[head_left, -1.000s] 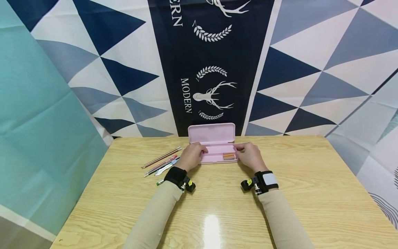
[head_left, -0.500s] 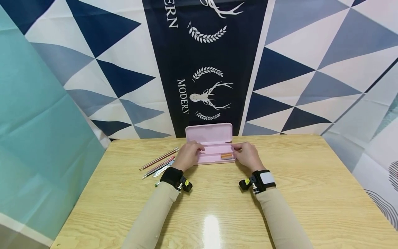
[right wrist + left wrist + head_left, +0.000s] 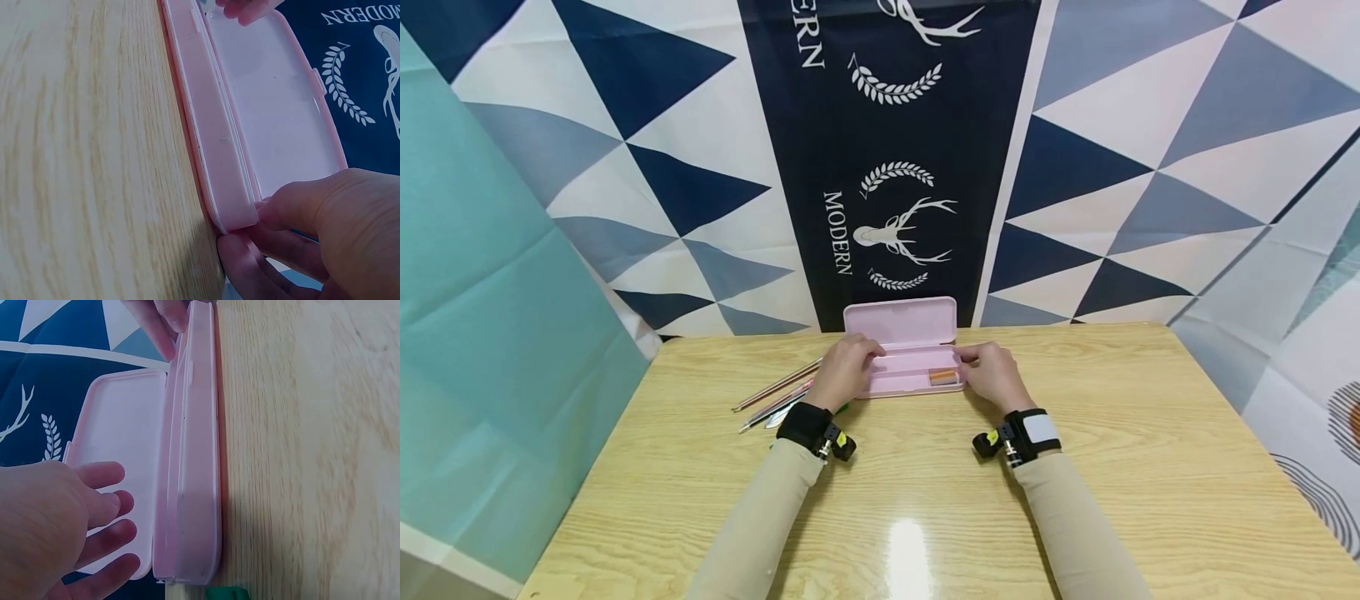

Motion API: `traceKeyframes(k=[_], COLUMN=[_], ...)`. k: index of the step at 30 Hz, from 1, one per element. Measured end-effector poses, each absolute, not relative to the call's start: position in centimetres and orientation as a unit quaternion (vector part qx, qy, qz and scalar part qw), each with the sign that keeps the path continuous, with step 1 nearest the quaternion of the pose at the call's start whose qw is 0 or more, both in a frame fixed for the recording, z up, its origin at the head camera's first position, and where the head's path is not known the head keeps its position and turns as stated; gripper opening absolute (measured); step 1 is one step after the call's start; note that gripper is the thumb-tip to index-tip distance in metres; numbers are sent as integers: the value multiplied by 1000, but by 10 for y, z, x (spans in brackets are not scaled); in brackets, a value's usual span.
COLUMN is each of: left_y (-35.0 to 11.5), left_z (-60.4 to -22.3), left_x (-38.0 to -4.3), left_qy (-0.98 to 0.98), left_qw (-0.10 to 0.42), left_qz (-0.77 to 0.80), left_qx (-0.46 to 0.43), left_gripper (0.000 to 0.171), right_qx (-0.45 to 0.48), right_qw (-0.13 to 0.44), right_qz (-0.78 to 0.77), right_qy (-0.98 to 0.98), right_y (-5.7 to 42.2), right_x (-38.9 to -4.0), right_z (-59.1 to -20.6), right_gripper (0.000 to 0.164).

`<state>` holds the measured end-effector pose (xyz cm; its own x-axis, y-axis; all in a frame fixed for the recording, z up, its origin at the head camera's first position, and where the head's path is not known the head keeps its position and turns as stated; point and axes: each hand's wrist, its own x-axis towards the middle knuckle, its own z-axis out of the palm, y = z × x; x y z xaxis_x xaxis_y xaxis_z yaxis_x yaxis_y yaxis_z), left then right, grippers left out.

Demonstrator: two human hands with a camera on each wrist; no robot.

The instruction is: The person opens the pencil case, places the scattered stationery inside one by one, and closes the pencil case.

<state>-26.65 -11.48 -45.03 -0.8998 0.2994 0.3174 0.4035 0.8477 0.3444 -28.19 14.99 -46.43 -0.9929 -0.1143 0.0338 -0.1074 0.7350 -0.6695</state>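
Note:
A pink pencil case [image 3: 895,383] lies at the back of the table, its lid [image 3: 901,322] raised against the wall cloth. An orange-and-white block, possibly an eraser [image 3: 943,377], sits in its front right compartment. My left hand [image 3: 844,371] hovers over the case's left end; in the left wrist view its loosely bent fingers [image 3: 109,540] look apart from the case, holding nothing. At the right end, my right hand [image 3: 992,375] grips the case's corner between thumb and fingers, clearest in the right wrist view, where the case wall [image 3: 219,137] meets the thumb.
Left of the case lie brown sticks, perhaps pencils [image 3: 775,385], a pink pen [image 3: 790,400] and other slim items, partly behind my left hand. Something green [image 3: 842,408] shows beside the left wrist. Patterned cloth [image 3: 715,167] hangs behind the table [image 3: 1075,400].
My left hand has risen slightly from the case's left end. More of something green shows beside its wrist. The right hand keeps its grip, and the head view has shifted a little.

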Motion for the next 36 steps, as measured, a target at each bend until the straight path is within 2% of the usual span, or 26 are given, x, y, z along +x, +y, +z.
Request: traceKeyframes(k=[21,29,36], left_y=[-145,-160,-174], left_z=[-454,-450,-450], left_x=[-258,-250,-247], left_qy=[-951,-957,-960], left_qw=[151,147,149], left_qz=[-216,-209,-203], left_qx=[-160,-139,-125], left_gripper=[19,25,23], right_qx=[-60,-58,-52], right_qw=[3,9,13], right_qz=[-362,-364,-361], right_qy=[930,930,931], right_y=[150,150,150], right_x=[-283,-282,-282], right_z=[-467,-466,-465], right_gripper=[30,30,31])
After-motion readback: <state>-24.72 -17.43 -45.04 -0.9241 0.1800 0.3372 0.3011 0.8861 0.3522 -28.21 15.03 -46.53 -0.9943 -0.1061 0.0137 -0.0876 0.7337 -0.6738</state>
